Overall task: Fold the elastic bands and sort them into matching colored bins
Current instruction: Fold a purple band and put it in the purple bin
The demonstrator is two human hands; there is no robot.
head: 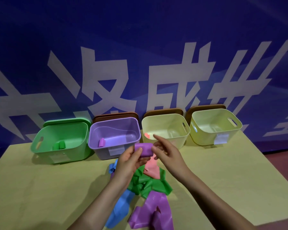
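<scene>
A folded purple band (144, 149) is held above the table in front of the purple bin (96, 141). My left hand (131, 161) grips its left end with thumb and curled fingers. My right hand (165, 151) pinches its right end, index finger stretched out. The purple bin holds one folded purple band (101, 142). The green bin (40, 150) holds folded green bands (59, 145). Loose bands lie in a pile under my arms: green (150, 183), pink (152, 169), blue (120, 206), purple (154, 211).
Two pale yellow bins stand to the right, one (184, 136) with a pink band (147, 135) inside, the other (204, 138) at the far right. Lids lean behind the bins against a blue banner wall. The yellow table (40, 188) drops off at the right edge.
</scene>
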